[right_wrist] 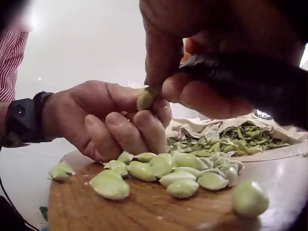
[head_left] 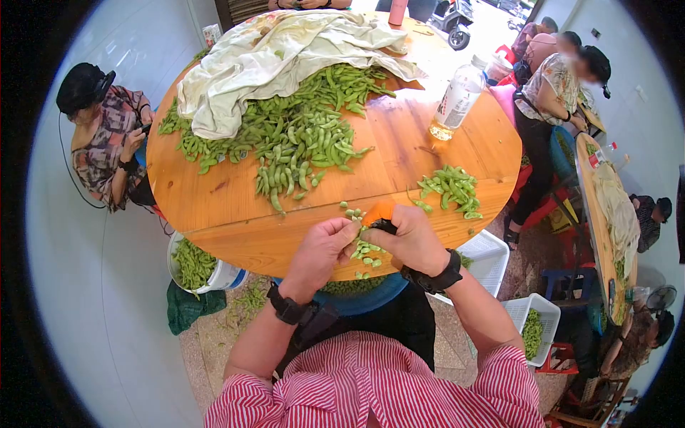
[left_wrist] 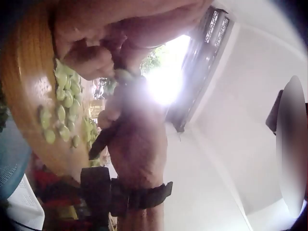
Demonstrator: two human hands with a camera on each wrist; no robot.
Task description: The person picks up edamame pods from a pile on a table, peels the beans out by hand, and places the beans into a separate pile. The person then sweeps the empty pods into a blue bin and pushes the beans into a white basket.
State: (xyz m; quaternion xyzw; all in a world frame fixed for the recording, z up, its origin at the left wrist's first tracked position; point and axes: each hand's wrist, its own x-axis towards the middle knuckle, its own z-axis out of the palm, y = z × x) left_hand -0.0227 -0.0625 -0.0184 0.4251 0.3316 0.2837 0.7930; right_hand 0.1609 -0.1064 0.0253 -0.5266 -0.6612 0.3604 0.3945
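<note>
A round, orange-brown wooden table (head_left: 235, 210) stands in front of the person. A crumpled cream-white cloth (head_left: 264, 64) lies across its far part, partly covering a broad heap of green bean pods (head_left: 300, 132). Below the table's near edge, a round blue plastic basin (head_left: 371, 302) holds green contents. A clear plastic bottle with a white label (head_left: 460, 100) stands to the right of the heap, with some yellowish liquid at its bottom.

Both hands are close together above the near edge. The right hand (head_left: 417, 246) is clamped on an orange-and-black tool (head_left: 379, 214), whose full shape is hidden by the fingers. The left hand (head_left: 321, 250) has its thumb and fingers together on a small, dull-green oval piece (right_wrist: 146, 98), with the right thumb against it; the other left fingers are curled.

A smaller pile of green pods (head_left: 451, 189) lies to the right of the hands. Loose, pale-green shelled beans (right_wrist: 183, 180) lie clustered on the wood below them, with one glossy bean (right_wrist: 250, 198) just beside the cluster.
</note>
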